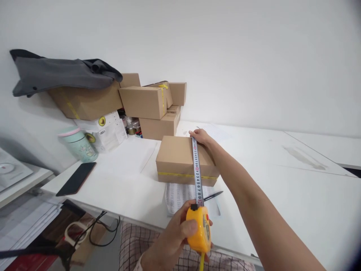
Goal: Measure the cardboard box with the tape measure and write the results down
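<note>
My left hand (173,231) is wrapped round the yellow case of a tape measure (200,226), close to the table's front edge. The silver blade (196,165) runs out from it, away from me, over the top of a closed cardboard box (176,150) with yellow tape along its side. At the box's far edge, my right hand (201,136) grips the blade's end; the hook itself is hidden by the fingers. A printed sheet (177,195) lies partly under the box, with a black pen (214,195) on it.
Several cardboard boxes (142,101) are stacked at the back left, a grey garment (64,73) draped over one. A mint tumbler (80,145) stands beside white cartons (109,135). A dark phone (76,178) lies at the left edge of the white table (262,210). Cables (104,242) hang below.
</note>
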Demonstrator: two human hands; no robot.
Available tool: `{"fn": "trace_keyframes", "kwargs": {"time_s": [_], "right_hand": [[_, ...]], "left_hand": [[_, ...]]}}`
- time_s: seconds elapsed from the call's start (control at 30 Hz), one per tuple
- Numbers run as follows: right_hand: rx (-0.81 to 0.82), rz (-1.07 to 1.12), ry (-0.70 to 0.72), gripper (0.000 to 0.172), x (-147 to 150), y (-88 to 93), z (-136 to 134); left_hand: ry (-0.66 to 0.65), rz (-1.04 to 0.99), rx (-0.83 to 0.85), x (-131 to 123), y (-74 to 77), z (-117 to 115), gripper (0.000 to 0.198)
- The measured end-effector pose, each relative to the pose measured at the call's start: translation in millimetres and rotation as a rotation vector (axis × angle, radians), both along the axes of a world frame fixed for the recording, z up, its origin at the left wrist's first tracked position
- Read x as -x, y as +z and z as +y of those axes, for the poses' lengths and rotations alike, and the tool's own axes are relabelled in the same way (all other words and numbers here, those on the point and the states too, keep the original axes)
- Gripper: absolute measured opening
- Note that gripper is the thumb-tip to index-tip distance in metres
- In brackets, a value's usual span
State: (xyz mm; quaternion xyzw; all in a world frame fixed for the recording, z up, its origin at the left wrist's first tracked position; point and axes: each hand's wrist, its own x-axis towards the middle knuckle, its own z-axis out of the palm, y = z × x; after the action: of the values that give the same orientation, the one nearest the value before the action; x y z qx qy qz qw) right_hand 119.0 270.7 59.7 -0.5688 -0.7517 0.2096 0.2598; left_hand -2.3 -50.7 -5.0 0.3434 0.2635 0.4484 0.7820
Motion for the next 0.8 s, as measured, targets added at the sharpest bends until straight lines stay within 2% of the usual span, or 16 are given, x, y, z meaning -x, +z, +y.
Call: {"fn": "trace_keyframes", "kwargs": {"time_s": [0.13, 0.27, 0.4, 0.53, 0.6, 0.67, 0.73, 0.8], "right_hand": [[0.015, 0.008, 0.006, 0.039, -5.6, -14.1, 7.8], [0.027, 0.020, 0.007, 0.040, -6.4, -18.3, 8.7], [0.051, 0.072, 0.009, 0.037, -5.7, -13.2, 1.2], [0.083, 0.366, 0.065, 0.045, -23.3, -0.8, -11.5], [0.005, 0.542, 0.008, 0.050, -43.0, 2.6, -22.3], [-0.066, 0.642, -0.132, 0.053, -66.4, -0.1, -39.0], [-0.042, 0.672, -0.246, 0.055, -87.9, -9.4, -62.1], [0.037, 0.648, -0.250, 0.057, -102.5, -22.5, -89.0]], "left_hand": [[0.037, 0.065, 0.053, -0.5, 12.5, -0.5, 0.060], [0.056, 0.087, 0.069, -7.4, 11.3, 2.5, 0.063], [0.098, 0.100, 0.061, -8.3, 2.9, 9.2, 0.058], [0.125, 0.134, -0.021, 10.4, 1.7, 8.6, 0.059], [0.210, 0.173, -0.108, 28.0, 3.7, 7.4, 0.062], [0.343, 0.245, -0.200, 49.1, 3.7, 9.9, 0.065], [0.484, 0.343, -0.275, 70.4, -0.7, 18.2, 0.065], [0.609, 0.424, -0.314, 88.6, -9.4, 32.1, 0.066]]}}
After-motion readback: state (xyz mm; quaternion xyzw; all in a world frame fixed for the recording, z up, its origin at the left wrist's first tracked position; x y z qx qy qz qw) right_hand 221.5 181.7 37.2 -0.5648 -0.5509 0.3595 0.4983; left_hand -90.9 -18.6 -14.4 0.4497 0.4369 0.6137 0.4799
